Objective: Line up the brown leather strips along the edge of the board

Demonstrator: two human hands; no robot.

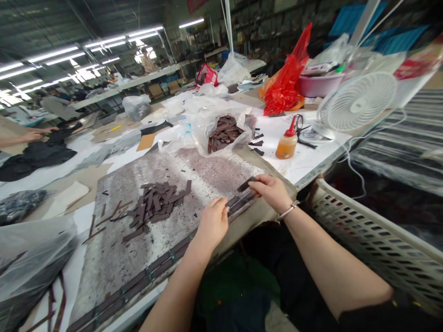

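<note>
My right hand point(272, 191), with a bracelet at the wrist, pinches a short dark brown strip point(245, 185) just above the near edge of the board. To its left, my left hand point(212, 221) is closed, its fingertips on the end of another dark strip point(233, 201). Long dark bands point(161, 266) run along the board's near edge and pass under my left hand. A loose pile of short brown strips point(157, 203) lies on the worn grey board point(204, 173). Beyond it, a clear plastic bag point(194, 131) lies open with many more brown pieces point(224, 133) inside.
A glue bottle point(287, 144) with a red cap stands at the right, by a white fan point(358, 103) and a red plastic bag point(289, 76). A plastic basket point(377, 240) is at my right. Another person's hand point(34, 134) works on dark cloth point(38, 157) at far left.
</note>
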